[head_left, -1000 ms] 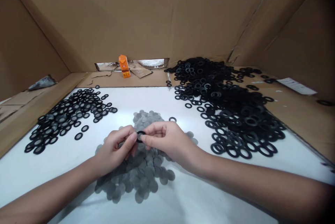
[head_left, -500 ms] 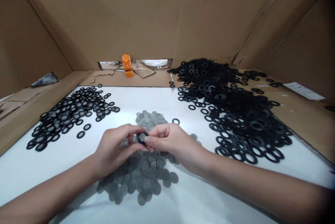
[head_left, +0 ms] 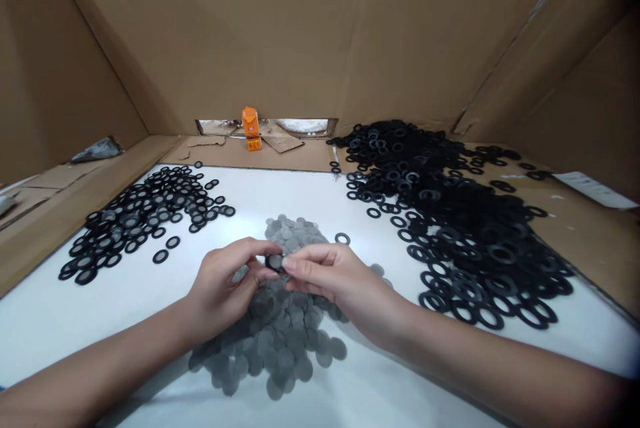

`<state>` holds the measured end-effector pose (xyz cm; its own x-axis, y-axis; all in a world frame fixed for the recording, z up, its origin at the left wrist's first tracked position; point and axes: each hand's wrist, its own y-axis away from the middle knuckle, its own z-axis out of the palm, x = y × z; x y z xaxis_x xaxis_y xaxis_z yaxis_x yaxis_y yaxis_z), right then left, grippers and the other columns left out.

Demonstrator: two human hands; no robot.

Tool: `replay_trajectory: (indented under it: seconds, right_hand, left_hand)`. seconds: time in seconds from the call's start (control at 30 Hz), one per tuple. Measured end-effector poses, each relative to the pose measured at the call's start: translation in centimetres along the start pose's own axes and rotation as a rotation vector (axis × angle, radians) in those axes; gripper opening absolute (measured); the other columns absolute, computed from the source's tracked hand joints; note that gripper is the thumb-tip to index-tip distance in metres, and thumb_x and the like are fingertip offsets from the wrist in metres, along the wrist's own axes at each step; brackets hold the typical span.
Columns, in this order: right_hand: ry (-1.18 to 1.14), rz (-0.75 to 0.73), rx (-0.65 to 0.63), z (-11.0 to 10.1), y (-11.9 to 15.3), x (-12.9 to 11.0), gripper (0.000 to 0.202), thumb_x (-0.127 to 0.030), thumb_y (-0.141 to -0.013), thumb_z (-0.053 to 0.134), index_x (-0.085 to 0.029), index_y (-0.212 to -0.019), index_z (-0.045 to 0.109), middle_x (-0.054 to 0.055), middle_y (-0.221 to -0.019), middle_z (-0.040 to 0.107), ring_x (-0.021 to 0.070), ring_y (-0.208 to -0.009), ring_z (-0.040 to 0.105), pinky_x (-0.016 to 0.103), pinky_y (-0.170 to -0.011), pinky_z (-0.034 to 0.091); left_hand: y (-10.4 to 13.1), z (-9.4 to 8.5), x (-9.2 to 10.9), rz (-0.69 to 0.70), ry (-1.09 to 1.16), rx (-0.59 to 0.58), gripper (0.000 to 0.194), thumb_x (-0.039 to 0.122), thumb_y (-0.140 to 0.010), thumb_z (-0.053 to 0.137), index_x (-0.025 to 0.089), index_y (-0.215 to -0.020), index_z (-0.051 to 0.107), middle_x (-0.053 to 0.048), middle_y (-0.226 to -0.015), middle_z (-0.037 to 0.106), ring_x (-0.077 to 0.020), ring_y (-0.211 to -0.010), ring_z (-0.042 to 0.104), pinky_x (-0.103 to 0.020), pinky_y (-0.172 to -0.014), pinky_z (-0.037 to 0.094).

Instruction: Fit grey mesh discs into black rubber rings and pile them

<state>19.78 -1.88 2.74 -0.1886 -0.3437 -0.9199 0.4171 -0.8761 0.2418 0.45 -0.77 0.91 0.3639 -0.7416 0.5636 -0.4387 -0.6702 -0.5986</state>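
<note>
Between my two hands, above the white table, is a black rubber ring (head_left: 273, 261) with a grey mesh disc showing in its middle. My left hand (head_left: 233, 278) pinches the ring between thumb and fingers from the left. From the right, my right hand (head_left: 327, 271) has its thumb and fingertips closed at the ring's right edge; whether it holds a disc of its own is too small to make out. Below and behind the hands spreads a pile of loose grey discs (head_left: 280, 348). A single black ring (head_left: 343, 239) lies just beyond my right hand.
A large heap of black rings (head_left: 460, 228) covers the right side. On the left lies a pile of rings with discs in them (head_left: 145, 208). An orange carton (head_left: 252, 128) stands at the back by a slot in the cardboard wall (head_left: 280, 35). A white paper (head_left: 595, 189) lies far right.
The view has shifted slightly, so everything sits a little further right. My fingers have moved a little around the ring, which looks more tilted; my right fingertips are nearer its edge.
</note>
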Motion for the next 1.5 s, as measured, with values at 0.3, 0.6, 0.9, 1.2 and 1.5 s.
replay_trajectory:
  seconds: [0.3,0.6,0.9,1.2,1.5]
  right_hand:
    - [0.083,-0.075,0.057,-0.2,-0.1,-0.1,0.019,-0.036,-0.072,0.074,-0.018,-0.068,0.072,0.0,-0.066,0.063,0.0109,-0.068,0.057,0.025,-0.071,0.044]
    - [0.181,-0.079,0.049,-0.3,-0.2,0.1,0.018,-0.035,-0.076,0.07,-0.018,-0.073,0.071,0.0,-0.064,0.064,0.01,-0.065,0.056,0.022,-0.065,0.041]
    - [0.219,-0.125,0.036,0.3,0.0,0.3,0.016,-0.033,-0.08,0.066,-0.017,-0.077,0.068,-0.001,-0.067,0.064,0.0093,-0.067,0.058,0.02,-0.065,0.044]
    - [0.151,-0.125,0.041,0.6,0.2,0.8,0.022,-0.036,-0.08,0.065,-0.016,-0.071,0.065,0.0,-0.066,0.064,0.0112,-0.065,0.06,0.022,-0.063,0.044]
    - [0.212,-0.102,-0.031,0.4,0.2,-0.1,0.024,-0.039,-0.08,0.065,-0.016,-0.074,0.067,0.0,-0.065,0.063,0.0116,-0.065,0.056,0.023,-0.063,0.041]
  left_hand:
    - [-0.3,0.1,0.3,-0.382,0.315,-0.032,0.024,0.028,-0.087,0.058,0.02,-0.109,0.054,0.0,-0.081,0.061,-0.0094,-0.058,0.057,-0.022,-0.057,0.049]
    - [-0.8,0.0,0.2,-0.564,0.57,-0.188,0.033,0.04,-0.093,0.045,0.016,-0.072,0.051,0.003,-0.062,0.053,-0.0085,-0.053,0.049,-0.022,-0.054,0.04]
    - [-0.5,0.0,0.7,-0.516,0.425,-0.243,0.033,0.039,-0.094,0.043,0.017,-0.071,0.049,0.004,-0.059,0.051,-0.0083,-0.051,0.046,-0.021,-0.051,0.036]
    - [0.1,1.0,0.5,-0.569,0.633,-0.232,0.033,0.04,-0.094,0.043,0.017,-0.071,0.045,0.004,-0.06,0.051,-0.0067,-0.046,0.046,-0.02,-0.046,0.035]
    - [0.3,1.0,-0.2,-0.582,0.699,-0.213,0.031,0.041,-0.091,0.048,0.016,-0.073,0.048,0.004,-0.056,0.051,-0.0058,-0.043,0.043,-0.017,-0.042,0.031]
